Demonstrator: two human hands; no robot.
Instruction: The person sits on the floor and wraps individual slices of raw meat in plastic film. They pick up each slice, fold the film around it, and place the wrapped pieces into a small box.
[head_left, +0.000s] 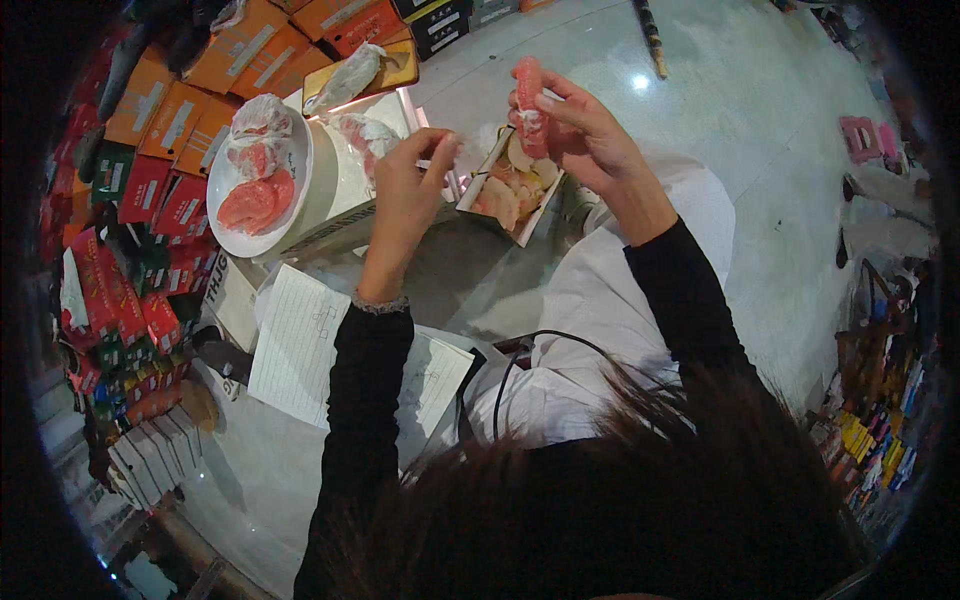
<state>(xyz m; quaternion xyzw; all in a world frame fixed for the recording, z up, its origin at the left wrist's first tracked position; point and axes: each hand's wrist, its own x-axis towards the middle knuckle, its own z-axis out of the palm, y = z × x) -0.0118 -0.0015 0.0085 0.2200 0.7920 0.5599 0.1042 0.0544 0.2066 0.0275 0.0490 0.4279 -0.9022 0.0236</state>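
A pomelo segment (531, 135), pink with a little white membrane on it, is gripped in my right hand (589, 135) above an open box of peelings (504, 191). My left hand (420, 169) is raised to the left of that box, thumb and forefinger pinched together; whether a scrap is between them, I cannot tell. On the left, a white plate (217, 169) bears peeled pink flesh (259, 202) and a piece still partly in white membrane (261, 124). Another partly peeled piece (367, 142) lies on the lit white surface beside the plate.
A yellow tray (405, 64) with a whitish wrapped piece (352, 79) stands behind the plate. Orange boxes (232, 60) and red boxes (139, 300) are stacked at the left. An open lined notebook (300, 345) lies beside my left forearm, and a black cable (555, 334) crosses my lap.
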